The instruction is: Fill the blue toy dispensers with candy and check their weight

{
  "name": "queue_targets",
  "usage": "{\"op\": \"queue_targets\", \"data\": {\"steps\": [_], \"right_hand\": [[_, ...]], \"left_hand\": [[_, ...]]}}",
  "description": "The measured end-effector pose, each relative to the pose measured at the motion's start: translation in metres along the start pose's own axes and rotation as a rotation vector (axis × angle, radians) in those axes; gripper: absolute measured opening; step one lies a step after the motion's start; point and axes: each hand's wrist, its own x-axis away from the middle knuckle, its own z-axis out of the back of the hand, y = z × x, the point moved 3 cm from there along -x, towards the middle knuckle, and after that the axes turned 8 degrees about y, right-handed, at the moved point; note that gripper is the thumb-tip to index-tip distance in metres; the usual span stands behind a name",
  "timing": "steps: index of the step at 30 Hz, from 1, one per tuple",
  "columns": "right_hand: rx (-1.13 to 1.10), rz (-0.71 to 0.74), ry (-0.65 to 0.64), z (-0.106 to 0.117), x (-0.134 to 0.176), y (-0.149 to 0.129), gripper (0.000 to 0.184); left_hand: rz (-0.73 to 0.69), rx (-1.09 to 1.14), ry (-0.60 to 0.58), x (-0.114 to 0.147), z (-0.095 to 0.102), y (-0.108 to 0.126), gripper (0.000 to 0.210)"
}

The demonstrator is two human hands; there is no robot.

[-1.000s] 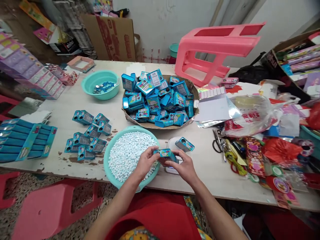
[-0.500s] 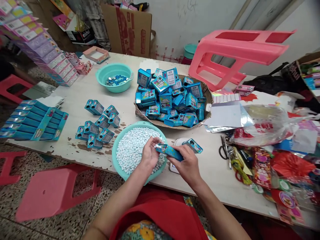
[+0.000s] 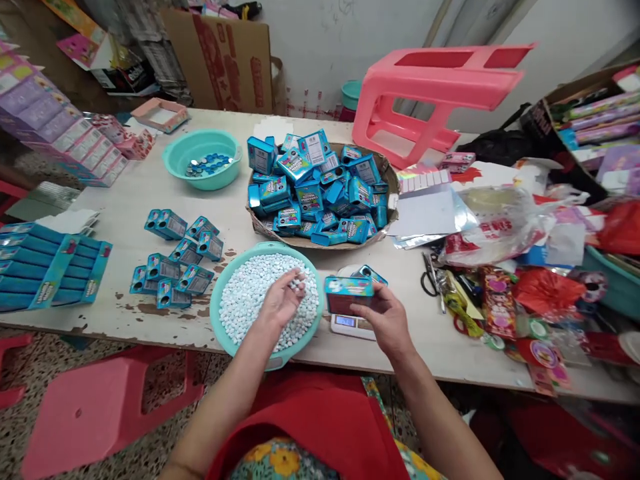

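My left hand [image 3: 283, 300] is over a turquoise basin [image 3: 216, 313] full of small white candies [image 3: 250, 300]. Its fingers are curled, with a few of the candies at the fingertips. In my right hand [image 3: 391, 319] is a small blue candy box [image 3: 349, 287], gripped at its right end and lying level. The box is just above a white digital scale [image 3: 353, 325] with a lit display, partly hidden by the box and hand. Another blue box [image 3: 371, 274] shows behind the held one, at the back of the scale.
A cardboard tray [image 3: 260, 230] heaped with blue boxes stands behind the basin. Several boxes [image 3: 173, 267] stand at left, near display cartons [image 3: 50, 270]. Farther back is a turquoise bowl [image 3: 173, 160] with round blue pieces. A pink stool [image 3: 435, 87], scissors [image 3: 429, 275] and packets lie right.
My right hand has drawn the box away from my left hand and over the scale, levelling it. My left hand has moved left over the candies. The view has turned to the right.
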Motion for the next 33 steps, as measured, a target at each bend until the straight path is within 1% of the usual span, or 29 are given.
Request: {"op": "queue_targets", "data": {"steps": [1,2,4,6,7,9,12,14,15,17,19,20,21,23,25,26,28,30,33], "right_hand": [[-0.085,-0.002,0.059,0.012,-0.001,-0.001,0.042],[-0.138,0.012,0.121,0.024,-0.002,-0.003,0.041],[-0.155,0.042,0.208,0.047,-0.004,-0.005,0.04],[-0.104,0.038,0.221,0.064,-0.005,-0.005,0.04],[-0.073,0.031,0.221,0.071,-0.005,-0.003,0.04],[-0.036,0.025,0.248,0.084,-0.003,0.003,0.039],[-0.054,0.007,0.355,0.105,0.004,0.015,0.038],[-0.091,-0.02,0.426,0.118,0.008,0.025,0.04],[-0.105,-0.032,0.456,0.124,0.01,0.029,0.042],[-0.127,-0.056,0.509,0.136,0.013,0.036,0.043],[-0.145,-0.079,0.547,0.147,0.014,0.041,0.044],[-0.154,-0.09,0.56,0.152,0.015,0.043,0.044],[-0.162,-0.101,0.568,0.156,0.015,0.045,0.044],[-0.171,-0.115,0.578,0.164,0.017,0.049,0.044],[-0.176,-0.131,0.587,0.171,0.019,0.052,0.044],[-0.178,-0.141,0.592,0.174,0.02,0.054,0.045],[-0.18,-0.165,0.604,0.181,0.023,0.058,0.045],[-0.179,-0.181,0.609,0.187,0.024,0.06,0.045],[-0.167,-0.186,0.617,0.194,0.024,0.06,0.044]], "left_hand": [[-0.024,-0.029,-0.018,0.0,0.002,0.007,0.018],[-0.069,-0.07,-0.01,-0.002,0.005,0.014,0.02],[-0.169,-0.212,0.075,-0.008,0.014,0.024,0.021],[-0.184,-0.393,0.157,-0.016,0.021,0.027,0.023],[-0.167,-0.471,0.165,-0.019,0.023,0.026,0.025],[-0.137,-0.591,0.12,-0.024,0.023,0.023,0.031],[-0.173,-0.757,0.062,-0.029,0.013,0.019,0.034],[-0.178,-0.906,0.019,-0.032,-0.001,0.012,0.031],[-0.172,-0.997,-0.021,-0.035,-0.01,0.007,0.029],[-0.159,-1.198,-0.138,-0.041,-0.034,-0.009,0.023],[-0.166,-1.408,-0.26,-0.049,-0.064,-0.029,0.016],[-0.208,-1.534,-0.319,-0.053,-0.081,-0.04,0.015],[-0.28,-1.669,-0.375,-0.057,-0.097,-0.05,0.015],[-0.468,-1.913,-0.476,-0.064,-0.129,-0.07,0.017],[-0.634,-2.05,-0.544,-0.069,-0.153,-0.087,0.018],[-0.682,-2.077,-0.564,-0.07,-0.161,-0.094,0.019],[-0.734,-2.113,-0.591,-0.073,-0.171,-0.105,0.021],[-0.787,-2.166,-0.628,-0.073,-0.175,-0.111,0.024],[-0.887,-2.251,-0.684,-0.075,-0.176,-0.115,0.029]]}}
